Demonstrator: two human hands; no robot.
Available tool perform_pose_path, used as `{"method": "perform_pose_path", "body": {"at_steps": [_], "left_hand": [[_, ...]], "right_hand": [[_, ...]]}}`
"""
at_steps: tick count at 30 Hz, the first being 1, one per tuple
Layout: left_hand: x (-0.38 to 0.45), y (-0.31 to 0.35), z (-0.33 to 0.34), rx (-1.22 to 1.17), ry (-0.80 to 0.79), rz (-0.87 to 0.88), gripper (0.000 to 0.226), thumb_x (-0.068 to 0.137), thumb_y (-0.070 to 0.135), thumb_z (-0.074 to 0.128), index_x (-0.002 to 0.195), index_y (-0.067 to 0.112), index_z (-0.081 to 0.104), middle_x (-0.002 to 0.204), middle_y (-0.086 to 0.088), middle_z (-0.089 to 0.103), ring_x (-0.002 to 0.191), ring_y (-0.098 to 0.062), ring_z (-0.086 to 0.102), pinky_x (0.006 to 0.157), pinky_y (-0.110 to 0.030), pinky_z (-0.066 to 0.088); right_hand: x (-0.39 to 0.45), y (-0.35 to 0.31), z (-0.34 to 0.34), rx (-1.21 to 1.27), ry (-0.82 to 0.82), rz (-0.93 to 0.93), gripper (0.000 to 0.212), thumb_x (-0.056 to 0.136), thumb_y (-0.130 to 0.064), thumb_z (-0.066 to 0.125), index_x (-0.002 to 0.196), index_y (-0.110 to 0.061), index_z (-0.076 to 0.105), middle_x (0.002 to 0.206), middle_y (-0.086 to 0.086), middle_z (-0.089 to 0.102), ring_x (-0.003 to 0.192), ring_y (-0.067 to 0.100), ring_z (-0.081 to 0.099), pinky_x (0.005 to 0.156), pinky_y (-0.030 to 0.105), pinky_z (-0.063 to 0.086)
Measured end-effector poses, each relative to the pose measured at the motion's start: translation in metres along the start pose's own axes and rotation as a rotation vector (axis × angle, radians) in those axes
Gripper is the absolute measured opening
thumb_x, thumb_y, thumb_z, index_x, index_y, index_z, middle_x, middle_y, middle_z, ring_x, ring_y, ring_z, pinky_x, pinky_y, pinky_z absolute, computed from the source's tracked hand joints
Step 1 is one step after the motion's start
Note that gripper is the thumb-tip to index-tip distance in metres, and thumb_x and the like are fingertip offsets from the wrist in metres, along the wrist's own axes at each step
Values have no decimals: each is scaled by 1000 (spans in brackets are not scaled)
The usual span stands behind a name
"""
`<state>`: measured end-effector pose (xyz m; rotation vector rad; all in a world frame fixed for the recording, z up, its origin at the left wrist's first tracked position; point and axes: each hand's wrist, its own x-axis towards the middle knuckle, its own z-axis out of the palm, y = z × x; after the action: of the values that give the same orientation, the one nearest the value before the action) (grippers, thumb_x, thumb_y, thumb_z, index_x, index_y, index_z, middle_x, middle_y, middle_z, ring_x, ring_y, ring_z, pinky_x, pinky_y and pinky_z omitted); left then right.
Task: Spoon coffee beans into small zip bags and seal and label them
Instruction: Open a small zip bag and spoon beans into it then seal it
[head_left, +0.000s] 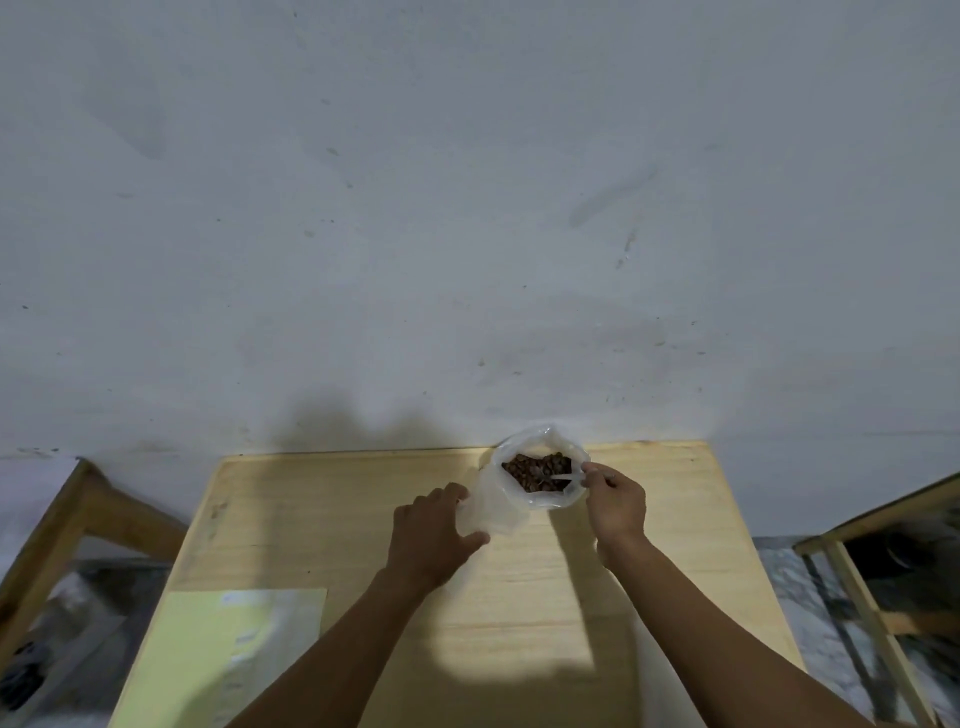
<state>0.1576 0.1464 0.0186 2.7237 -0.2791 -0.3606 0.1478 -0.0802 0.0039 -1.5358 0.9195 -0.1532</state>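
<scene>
A clear plastic bag (540, 441) stands open at the far edge of the wooden table (332, 519), with brown coffee beans (530, 470) inside. My right hand (615, 501) pinches the handle of a small white spoon (563, 477) whose bowl lies among the beans. Just left of that bag, my left hand (434, 532) holds a small clear zip bag (491, 506) by its left side. The zip bag's mouth points toward the bean bag.
A pale yellow sheet (208, 660) with several clear bags on it lies at the table's near left. A wooden frame (57, 525) stands left of the table and a wooden rack (872, 525) to the right. A grey wall (467, 208) rises directly behind.
</scene>
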Motion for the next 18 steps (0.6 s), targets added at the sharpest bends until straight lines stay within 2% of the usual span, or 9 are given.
{"method": "perform_pose_path", "body": {"at_steps": [4,9,12,18], "left_hand": [[2,-3,1,-27,7,-3,57,77,58,65,124,30,49,122,13,60,111,-13,56,92,-33,34],[-4,-6,0,-52,27,11,57,76,58,66,123,30,51,120,13,61,110,-13,57,93,-33,35],[-6,-3,-2,-61,30,22,58,76,59,66,124,30,50,120,13,61,109,-12,56,93,-33,35],[-5,8,-10,-33,62,53,59,76,60,64,125,30,49,121,12,60,110,-14,56,92,-33,37]], "right_hand": [[2,2,-10,53,45,67,26,95,-10,50,84,-21,72,98,3,70,89,23,60,86,39,50],[-3,-10,-29,115,81,41,26,96,-9,46,98,-10,72,90,6,65,70,17,51,68,31,43],[-11,-23,-42,162,72,10,25,96,-8,46,96,-12,71,89,5,63,66,17,47,62,27,40],[-33,-42,-58,216,33,-51,24,94,-10,50,91,-13,74,86,2,64,66,18,46,62,29,39]]}}
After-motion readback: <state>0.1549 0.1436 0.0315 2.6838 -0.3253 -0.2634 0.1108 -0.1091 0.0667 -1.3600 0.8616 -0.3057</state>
